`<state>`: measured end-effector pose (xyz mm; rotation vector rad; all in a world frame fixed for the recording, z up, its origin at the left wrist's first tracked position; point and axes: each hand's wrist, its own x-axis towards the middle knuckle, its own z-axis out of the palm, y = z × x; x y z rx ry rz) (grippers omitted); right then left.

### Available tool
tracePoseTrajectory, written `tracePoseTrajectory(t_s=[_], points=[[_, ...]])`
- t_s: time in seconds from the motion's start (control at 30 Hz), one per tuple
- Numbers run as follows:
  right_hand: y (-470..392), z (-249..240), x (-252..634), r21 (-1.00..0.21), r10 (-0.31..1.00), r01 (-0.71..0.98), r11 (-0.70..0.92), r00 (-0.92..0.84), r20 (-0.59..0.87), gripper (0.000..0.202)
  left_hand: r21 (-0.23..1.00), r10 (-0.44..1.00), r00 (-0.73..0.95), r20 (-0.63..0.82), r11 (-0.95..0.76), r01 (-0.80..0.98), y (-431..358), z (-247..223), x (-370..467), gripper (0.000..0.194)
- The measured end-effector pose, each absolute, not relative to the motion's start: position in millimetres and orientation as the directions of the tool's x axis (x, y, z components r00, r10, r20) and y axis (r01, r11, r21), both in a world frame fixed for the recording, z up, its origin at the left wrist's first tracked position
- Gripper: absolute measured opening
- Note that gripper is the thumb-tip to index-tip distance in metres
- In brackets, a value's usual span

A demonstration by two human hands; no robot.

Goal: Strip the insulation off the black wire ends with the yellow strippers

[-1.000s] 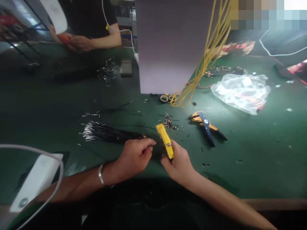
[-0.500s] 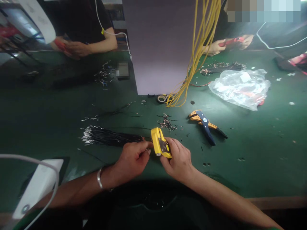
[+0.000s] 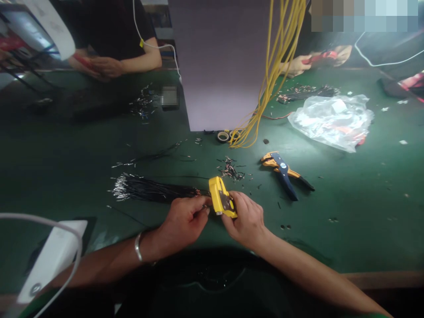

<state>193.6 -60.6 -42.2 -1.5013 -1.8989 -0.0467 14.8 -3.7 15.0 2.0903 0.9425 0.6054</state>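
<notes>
My right hand (image 3: 247, 218) is wrapped around the handles of a yellow wire stripper (image 3: 217, 194), whose head points up and to the left. Close against the tool's left side, my left hand (image 3: 187, 221) is closed in a pinch, thumb against forefinger. Between those fingertips is what looks like a thin dark wire, mostly hidden by the fingers and the tool. Just beyond my left hand lies a bundle of black wires (image 3: 155, 189), with bright tips at its left end and coppery ends near my fingers. Small dark and coppery scraps (image 3: 231, 169) are heaped behind the stripper.
A blue and orange wire stripper (image 3: 283, 170) lies right of my hands. Farther back are a clear plastic bag (image 3: 331, 119), tape rolls (image 3: 223, 137), a tall grey panel (image 3: 225, 66) and hanging yellow wires (image 3: 281, 57). A white device (image 3: 53, 260) stands front left. Two co-workers sit opposite.
My left fingertips have shifted very slightly toward the yellow wire stripper. The right hand and the tool stay almost where they were.
</notes>
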Motion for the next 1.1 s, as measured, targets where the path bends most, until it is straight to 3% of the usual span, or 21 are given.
tracePoseTrajectory(t_s=[0.5,1.1], points=[[-57.4,-46.9,195.2,-0.349,0.814,0.880,0.322,-0.069,0.577,0.024,0.824,0.782,0.618,0.080,-0.401,0.401,-4.3,14.0,16.0,0.024],[-57.0,-50.8,198.7,-0.348,0.822,0.877,0.330,-0.085,0.563,0.020,0.791,0.779,0.608,0.154,-0.465,0.396,-4.7,16.2,17.5,0.021]])
